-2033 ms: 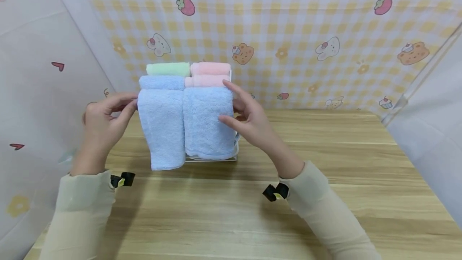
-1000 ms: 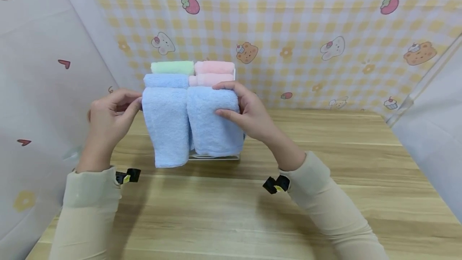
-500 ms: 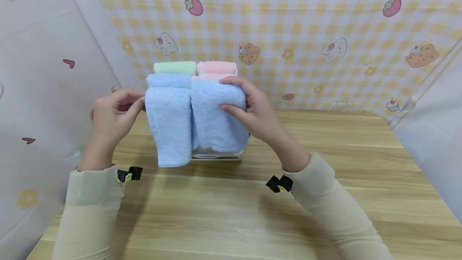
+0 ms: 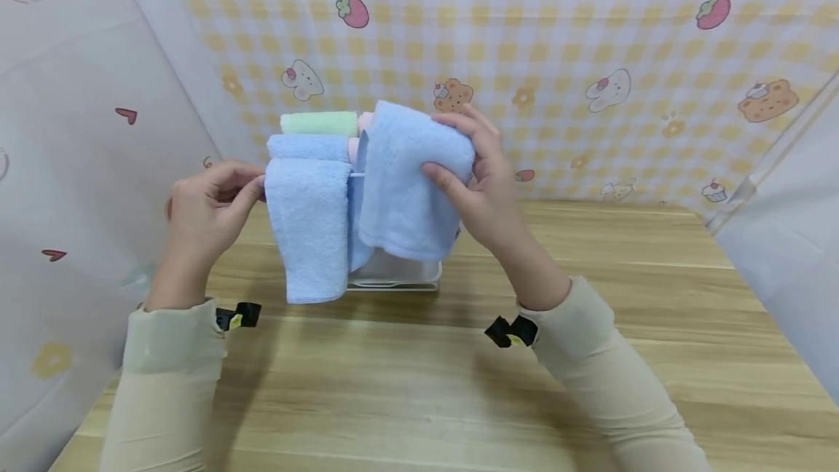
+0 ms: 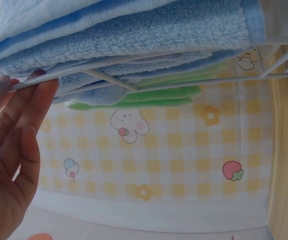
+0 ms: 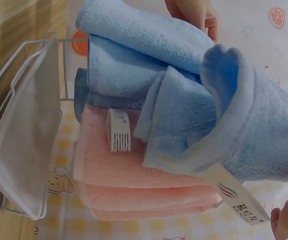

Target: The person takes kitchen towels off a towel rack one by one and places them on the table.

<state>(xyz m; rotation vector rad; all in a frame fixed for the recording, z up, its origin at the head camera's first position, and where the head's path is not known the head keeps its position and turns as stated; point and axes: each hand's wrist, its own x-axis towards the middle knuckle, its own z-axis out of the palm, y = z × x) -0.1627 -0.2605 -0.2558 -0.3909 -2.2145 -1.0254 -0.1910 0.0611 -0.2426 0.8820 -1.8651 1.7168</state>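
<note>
A folded light-blue towel [image 4: 414,181] hangs from my right hand [image 4: 486,191], which grips its upper right part with the thumb in front. The towel is tilted, raised off the white wire rack [image 5: 184,84]. A label [image 6: 236,200] dangles from it in the right wrist view. My left hand [image 4: 206,213] pinches the rack's left end bar, seen in the left wrist view. Another blue towel [image 4: 308,231] drapes over the front bar at left. Behind lie a blue towel [image 4: 308,146], a green towel [image 4: 320,123] and pink towels [image 6: 129,165], largely hidden in the head view.
The rack's white bottom tray [image 6: 26,135] stands on the wooden table [image 4: 419,384]. A yellow checked cloth [image 4: 524,42] with cartoon prints hangs close behind. A white printed sheet [image 4: 79,166] stands at the left.
My right hand has taken hold of the right front blue towel and lifted it up and to the right, baring part of the rack's bar and tray. The left hand keeps its hold on the rack.
</note>
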